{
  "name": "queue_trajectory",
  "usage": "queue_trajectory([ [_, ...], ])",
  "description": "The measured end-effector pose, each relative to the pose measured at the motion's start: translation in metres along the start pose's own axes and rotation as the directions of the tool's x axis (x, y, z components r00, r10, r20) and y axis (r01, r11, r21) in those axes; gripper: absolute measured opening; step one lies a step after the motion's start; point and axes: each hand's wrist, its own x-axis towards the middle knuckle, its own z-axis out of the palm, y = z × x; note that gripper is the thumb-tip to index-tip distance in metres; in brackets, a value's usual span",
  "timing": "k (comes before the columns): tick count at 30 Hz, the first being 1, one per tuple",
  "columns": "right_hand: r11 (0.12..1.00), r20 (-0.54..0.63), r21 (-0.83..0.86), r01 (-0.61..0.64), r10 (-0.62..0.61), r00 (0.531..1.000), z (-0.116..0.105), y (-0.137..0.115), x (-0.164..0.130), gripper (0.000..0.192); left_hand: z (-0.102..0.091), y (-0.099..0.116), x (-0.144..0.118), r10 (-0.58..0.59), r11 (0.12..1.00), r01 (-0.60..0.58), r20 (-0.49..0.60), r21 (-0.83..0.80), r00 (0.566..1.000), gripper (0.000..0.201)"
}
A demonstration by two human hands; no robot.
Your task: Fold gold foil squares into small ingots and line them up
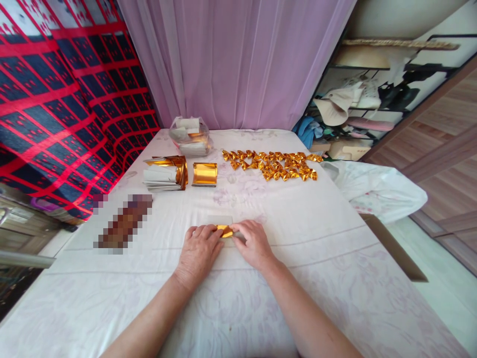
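A sheet of gold foil paper (225, 231) lies on the table in front of me, its gold part folded or rolled into a narrow strip. A pale part of the paper shows behind the strip. My left hand (198, 251) presses its bent fingers on the left end of the strip. At the right end my right hand (255, 243) grips the foil between thumb and fingers. Both hands rest low on the cloth, and the fingers hide the ends of the strip.
Behind my hands are a stack of foil sheets (164, 175), a smaller gold pile (204, 174) and a plastic bag of papers (190, 136). Several folded gold pieces (276, 163) lie at the back right. A blurred-out object (124, 223) is at the left.
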Motion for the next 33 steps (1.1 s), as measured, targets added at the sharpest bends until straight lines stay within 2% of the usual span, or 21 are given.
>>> queue_trajectory([
  [7, 0.998, 0.048, -0.045, 0.046, -0.044, 0.998, -0.004, -0.004, 0.001, 0.018, 0.001, -0.006, 0.010, 0.021, 0.998, -0.019, -0.049, 0.054, 0.999, 0.020],
  [14, 0.991, 0.024, -0.114, 0.065, -0.063, 0.998, -0.008, -0.009, 0.002, 0.024, 0.002, -0.009, 0.007, 0.075, 0.994, -0.069, -0.068, 0.088, 0.995, 0.021],
  [17, 0.979, 0.012, -0.172, 0.112, -0.112, 0.994, -0.008, -0.009, 0.005, 0.024, 0.002, -0.011, 0.007, 0.084, 0.994, -0.078, -0.086, 0.072, 0.993, 0.020],
  [21, 0.960, 0.058, -0.209, 0.188, -0.179, 0.982, -0.007, -0.012, 0.006, 0.015, 0.002, -0.012, 0.006, 0.087, 0.996, -0.084, -0.068, 0.041, 0.994, 0.020],
  [26, 0.963, 0.145, -0.161, 0.218, -0.196, 0.970, -0.006, -0.014, 0.003, 0.008, 0.000, -0.013, -0.006, 0.094, 0.995, -0.093, -0.039, 0.024, 0.995, 0.025],
  [29, 0.971, 0.140, -0.128, 0.202, -0.184, 0.973, -0.005, -0.013, 0.002, 0.006, -0.001, -0.015, -0.014, 0.112, 0.993, -0.111, -0.033, 0.026, 0.993, 0.027],
  [33, 0.981, 0.140, -0.079, 0.179, -0.167, 0.976, -0.004, -0.009, 0.002, 0.013, 0.000, -0.016, -0.015, 0.124, 0.992, -0.124, -0.026, 0.011, 0.992, 0.025],
])
